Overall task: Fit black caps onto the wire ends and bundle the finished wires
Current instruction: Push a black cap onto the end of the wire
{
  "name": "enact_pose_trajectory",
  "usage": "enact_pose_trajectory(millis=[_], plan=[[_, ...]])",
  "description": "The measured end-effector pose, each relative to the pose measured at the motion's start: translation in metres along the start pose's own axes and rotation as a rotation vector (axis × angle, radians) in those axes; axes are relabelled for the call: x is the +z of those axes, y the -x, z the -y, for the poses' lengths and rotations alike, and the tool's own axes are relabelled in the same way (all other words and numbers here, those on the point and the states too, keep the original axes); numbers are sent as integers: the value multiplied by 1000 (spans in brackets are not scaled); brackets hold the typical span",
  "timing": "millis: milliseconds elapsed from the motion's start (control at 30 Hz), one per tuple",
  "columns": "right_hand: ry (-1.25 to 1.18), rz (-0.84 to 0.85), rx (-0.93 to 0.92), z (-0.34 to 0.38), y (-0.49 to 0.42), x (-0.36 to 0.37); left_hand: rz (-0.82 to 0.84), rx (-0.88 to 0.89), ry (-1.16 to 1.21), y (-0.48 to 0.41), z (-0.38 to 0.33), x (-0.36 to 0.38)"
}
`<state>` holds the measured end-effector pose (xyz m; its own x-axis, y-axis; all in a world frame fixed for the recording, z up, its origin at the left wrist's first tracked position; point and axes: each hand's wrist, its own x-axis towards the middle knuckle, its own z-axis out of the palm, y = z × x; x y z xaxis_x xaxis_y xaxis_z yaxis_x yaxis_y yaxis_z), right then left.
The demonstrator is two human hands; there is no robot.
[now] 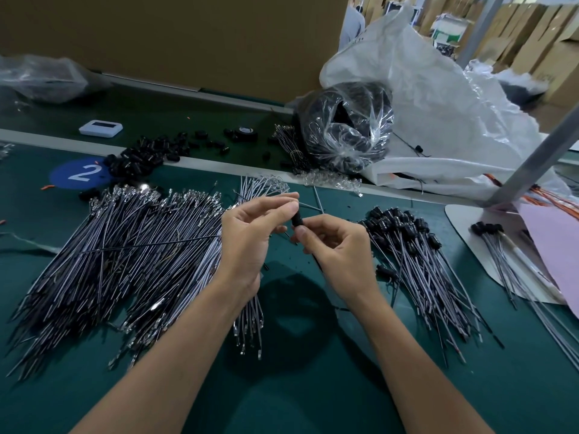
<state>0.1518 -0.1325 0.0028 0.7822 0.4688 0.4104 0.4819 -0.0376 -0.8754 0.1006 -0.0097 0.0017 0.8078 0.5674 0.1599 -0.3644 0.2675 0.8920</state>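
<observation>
Workbench (313, 386) carries your uncapped wires (125, 261) at left and capped wires (423, 270) at right. Between them, your left hand (250, 236) grips a wire bunch; your right hand (338, 245) pinches a black cap (297, 219).

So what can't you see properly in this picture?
- Head view: the black cap is mostly covered by fingertips of the left hand and right hand, so how far the wire sits inside is hidden.
- The clear bag: glare blurs its dark contents.
- The small white device: too small to read.
</observation>
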Motion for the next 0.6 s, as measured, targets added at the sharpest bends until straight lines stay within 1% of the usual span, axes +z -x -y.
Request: enact_pose_trajectory(millis=[67, 167, 233, 333, 467, 600], plan=[[16, 5, -11, -2, 0, 1, 37, -33, 32, 0, 0, -1], [6, -38, -25, -5, -2, -1, 172, -89, 98, 1, 2, 1], [-1, -67, -32, -6, -3, -2, 225, -108, 45, 2, 4, 4], [-8, -73, -53, -8, -4, -2, 223, -89, 3, 3, 5, 6], [-22, -46, -62, -9, -4, 1, 172, 26, 5, 3, 5, 6], [-49, -36, -73, -10, -3, 2, 161, 93, 29, 6, 5, 11]])
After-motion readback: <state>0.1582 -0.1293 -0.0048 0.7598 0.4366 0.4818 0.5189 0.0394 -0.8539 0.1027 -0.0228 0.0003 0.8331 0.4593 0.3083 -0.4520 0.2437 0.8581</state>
